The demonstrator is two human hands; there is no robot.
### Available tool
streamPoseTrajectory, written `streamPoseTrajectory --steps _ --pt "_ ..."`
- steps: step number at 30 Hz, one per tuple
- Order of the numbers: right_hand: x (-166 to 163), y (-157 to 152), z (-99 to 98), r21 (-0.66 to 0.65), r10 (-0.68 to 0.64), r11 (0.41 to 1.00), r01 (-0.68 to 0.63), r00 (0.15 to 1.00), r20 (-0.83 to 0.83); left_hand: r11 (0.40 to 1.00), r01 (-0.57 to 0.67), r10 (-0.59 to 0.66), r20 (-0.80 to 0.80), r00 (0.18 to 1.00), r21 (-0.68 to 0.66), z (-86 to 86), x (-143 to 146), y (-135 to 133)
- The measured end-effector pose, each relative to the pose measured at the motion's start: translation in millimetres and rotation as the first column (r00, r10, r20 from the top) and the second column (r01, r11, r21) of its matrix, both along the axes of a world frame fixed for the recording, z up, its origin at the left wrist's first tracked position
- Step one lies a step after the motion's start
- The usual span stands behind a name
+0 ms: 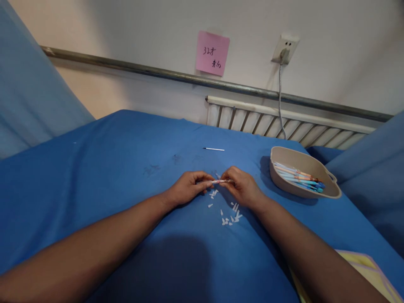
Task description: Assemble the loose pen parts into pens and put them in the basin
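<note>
Between my two hands, level above the blue cloth, is a slim pen [217, 182] with a pale, patterned barrel. My left hand [191, 185] is closed with its fingertips around the left end. Its right end sits in the pinch of my right hand [239, 184], and a thin brownish tip shows past those fingers. Just below the hands lie several small white cone-shaped tips [229, 219], scattered on the cloth. Farther back rests a single thin white pen refill [214, 149] with a dark end.
A beige plastic basket [274, 154] holding several pens [299, 176] stands at the right. A yellow cloth [362, 269] lies at the lower right, partly behind my forearm. Beyond the table are a radiator [252, 115], a metal rail [142, 69] and a plugged-in cable [280, 97].
</note>
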State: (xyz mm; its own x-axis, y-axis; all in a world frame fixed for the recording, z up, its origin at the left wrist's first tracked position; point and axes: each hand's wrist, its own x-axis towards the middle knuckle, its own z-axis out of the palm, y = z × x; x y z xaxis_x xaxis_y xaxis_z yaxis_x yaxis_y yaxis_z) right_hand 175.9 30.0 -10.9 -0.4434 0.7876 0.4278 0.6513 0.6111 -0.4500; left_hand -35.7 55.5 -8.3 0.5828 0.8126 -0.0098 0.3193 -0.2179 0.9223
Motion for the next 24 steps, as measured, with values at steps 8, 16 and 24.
streamPoseTrajectory --steps 8,16,24 --pt "-4.1 1.4 -3.4 -0.169 -0.049 0.984 0.049 0.999 0.004 0.981 0.007 -0.002 -0.023 1.0 0.195 2.6 -2.2 -2.9" --pt "-4.3 -3.4 3.1 0.015 -0.009 1.0 0.007 0.997 0.078 0.999 -0.01 0.012 -0.028 1.0 0.046 2.3 -0.7 -1.6" --pt "-7.9 -5.5 1.5 -0.022 -0.008 1.0 0.01 0.995 0.095 0.99 0.009 -0.005 -0.028 1.0 0.138 4.7 -2.3 -1.3"
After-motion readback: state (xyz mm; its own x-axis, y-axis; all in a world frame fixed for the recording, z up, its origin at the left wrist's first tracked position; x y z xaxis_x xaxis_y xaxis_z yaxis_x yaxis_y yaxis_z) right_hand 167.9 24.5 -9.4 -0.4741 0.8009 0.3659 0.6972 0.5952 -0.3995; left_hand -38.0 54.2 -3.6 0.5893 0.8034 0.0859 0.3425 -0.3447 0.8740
